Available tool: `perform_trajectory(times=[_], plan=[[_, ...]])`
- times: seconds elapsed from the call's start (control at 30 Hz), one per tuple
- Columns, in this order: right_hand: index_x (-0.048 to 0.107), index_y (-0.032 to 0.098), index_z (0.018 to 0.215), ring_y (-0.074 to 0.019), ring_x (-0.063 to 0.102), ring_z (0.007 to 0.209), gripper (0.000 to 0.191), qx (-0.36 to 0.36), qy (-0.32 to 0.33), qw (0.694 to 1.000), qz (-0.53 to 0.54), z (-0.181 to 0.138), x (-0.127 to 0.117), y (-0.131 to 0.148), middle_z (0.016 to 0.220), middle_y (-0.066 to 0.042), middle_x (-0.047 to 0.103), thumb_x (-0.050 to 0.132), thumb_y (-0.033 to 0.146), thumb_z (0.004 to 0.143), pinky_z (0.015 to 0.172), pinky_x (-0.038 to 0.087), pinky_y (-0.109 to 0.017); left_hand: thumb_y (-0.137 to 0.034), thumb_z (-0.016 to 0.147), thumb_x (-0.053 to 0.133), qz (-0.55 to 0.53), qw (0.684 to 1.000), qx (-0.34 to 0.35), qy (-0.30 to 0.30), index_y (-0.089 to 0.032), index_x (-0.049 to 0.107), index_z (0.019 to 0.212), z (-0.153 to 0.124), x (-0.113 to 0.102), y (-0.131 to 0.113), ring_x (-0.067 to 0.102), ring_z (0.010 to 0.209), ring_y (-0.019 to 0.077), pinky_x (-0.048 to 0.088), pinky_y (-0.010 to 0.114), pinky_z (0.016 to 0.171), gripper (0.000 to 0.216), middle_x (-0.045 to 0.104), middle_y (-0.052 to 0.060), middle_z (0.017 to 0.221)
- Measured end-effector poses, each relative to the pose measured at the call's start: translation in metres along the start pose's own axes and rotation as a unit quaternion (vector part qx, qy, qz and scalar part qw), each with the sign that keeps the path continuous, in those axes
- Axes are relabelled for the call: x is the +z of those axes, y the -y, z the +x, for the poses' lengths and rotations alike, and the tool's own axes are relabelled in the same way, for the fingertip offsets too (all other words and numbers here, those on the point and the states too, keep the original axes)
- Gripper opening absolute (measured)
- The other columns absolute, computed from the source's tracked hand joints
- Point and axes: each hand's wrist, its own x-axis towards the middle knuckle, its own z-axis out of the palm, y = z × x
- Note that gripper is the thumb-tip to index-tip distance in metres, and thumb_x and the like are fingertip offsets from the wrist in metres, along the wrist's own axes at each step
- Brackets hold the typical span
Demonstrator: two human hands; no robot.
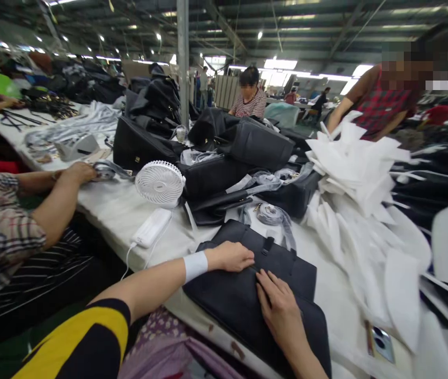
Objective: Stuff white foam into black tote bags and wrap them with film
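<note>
A black handbag (243, 310) lies flat on the white-covered table in front of me, a short strap tab (267, 245) on its upper part. My left hand (235, 256), a white band round its wrist, rests on the bag near its middle seam. Its fingers are curled and pressed together; whatever they pinch is hidden. Just to the right, my right hand (278, 297) lies on the lower panel with fingers stretched out, its fingertips close to the same seam. A coiled strap in clear wrap (269, 214) lies beyond the bag.
A white fan (160, 183) and a white power bank (152, 227) stand left of the bag. Black bags (216, 173) pile up behind. White sheets (358, 173) heap at right, near a phone (382, 345). A co-worker's hand (80, 172) is at left; other people stand beyond.
</note>
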Motion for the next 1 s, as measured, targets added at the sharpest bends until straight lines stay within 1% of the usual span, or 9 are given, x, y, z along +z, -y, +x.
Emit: perform_trajectory(times=[0.13,0.23,0.4,0.57,0.73,0.83,0.9,0.93,1.0], plan=[[0.063,0.017,0.119,-0.027,0.063,0.111,0.032,0.002,-0.015,1.0,-0.005,-0.009,0.001,-0.011,0.117,-0.011,0.068,0.047,0.029,0.094,0.097,0.049,-0.048,-0.01,0.079,0.055,0.018,1.0,0.005,0.01,-0.029,0.066,0.112,-0.043,-0.039,0.065,0.057,0.101,0.0201,0.038,0.028,0.087,0.04,0.068,0.002,0.114],[0.064,0.017,0.118,-0.0268,0.064,0.11,0.031,-0.004,-0.025,1.0,-0.016,-0.008,-0.002,-0.011,0.116,-0.01,0.069,0.047,0.028,0.095,0.097,0.049,-0.047,-0.002,0.07,0.058,0.059,0.998,-0.031,0.016,-0.026,0.068,0.107,-0.069,-0.047,0.095,0.052,0.106,0.0237,0.035,0.033,0.094,0.045,0.067,0.006,0.11],[0.063,0.014,0.119,-0.0261,0.064,0.109,0.034,-0.011,-0.022,0.999,-0.045,-0.007,0.001,-0.008,0.117,-0.01,0.069,0.043,0.03,0.096,0.097,0.049,-0.046,-0.008,0.08,0.058,0.098,0.988,-0.117,0.015,-0.018,0.067,0.084,-0.091,-0.052,0.1,0.056,0.098,0.021,0.04,0.034,0.093,0.014,0.067,0.008,0.094],[0.064,0.014,0.119,-0.026,0.064,0.11,0.037,0.0,-0.007,0.999,-0.039,-0.008,0.002,-0.011,0.118,-0.009,0.068,0.04,0.032,0.097,0.096,0.049,-0.046,-0.031,0.094,0.055,0.122,0.96,-0.247,-0.047,-0.01,0.058,0.113,-0.139,-0.118,0.115,0.059,0.098,0.0199,0.049,0.041,0.087,0.028,0.06,0.007,0.114],[0.065,0.018,0.119,-0.0262,0.063,0.112,0.037,0.022,0.001,1.0,-0.013,-0.007,0.002,-0.011,0.119,-0.009,0.068,0.041,0.033,0.096,0.099,0.048,-0.048,-0.039,0.095,0.047,0.148,0.923,-0.325,-0.145,-0.013,0.061,0.107,-0.194,-0.159,0.12,0.061,0.1,0.024,0.048,0.04,0.09,0.032,0.064,0.01,0.107],[0.065,0.017,0.118,-0.0259,0.064,0.111,0.036,0.033,-0.001,0.999,-0.011,-0.006,0.002,-0.008,0.118,-0.009,0.068,0.042,0.032,0.095,0.099,0.049,-0.048,-0.038,0.092,0.046,0.104,0.865,-0.377,-0.315,-0.014,0.062,0.106,-0.211,-0.133,0.106,0.062,0.099,0.0254,0.046,0.039,0.092,0.032,0.066,0.011,0.105],[0.066,0.018,0.118,-0.0255,0.063,0.111,0.035,0.042,0.004,0.999,-0.006,-0.006,0.001,-0.007,0.118,-0.009,0.068,0.043,0.031,0.095,0.099,0.049,-0.047,-0.039,0.088,0.051,-0.054,0.822,-0.417,-0.384,-0.017,0.062,0.105,-0.215,-0.094,0.088,0.066,0.09,0.0242,0.05,0.038,0.085,0.031,0.068,0.009,0.099],[0.066,0.018,0.117,-0.0252,0.063,0.112,0.035,0.047,0.008,0.999,-0.002,-0.006,0.001,-0.007,0.118,-0.008,0.068,0.043,0.031,0.095,0.099,0.049,-0.047,-0.04,0.087,0.052,-0.195,0.804,-0.429,-0.362,-0.016,0.063,0.101,-0.215,-0.069,0.076,0.067,0.081,0.0231,0.053,0.036,0.077,0.029,0.069,0.008,0.091],[0.067,0.02,0.117,-0.0248,0.063,0.112,0.034,0.057,0.019,0.998,0.008,-0.005,-0.001,-0.006,0.119,-0.008,0.068,0.043,0.03,0.095,0.1,0.049,-0.047,-0.038,0.086,0.057,-0.496,0.696,-0.441,-0.272,-0.014,0.063,0.099,-0.21,-0.014,0.05,0.07,0.076,0.0238,0.055,0.035,0.07,0.028,0.069,0.01,0.086]])
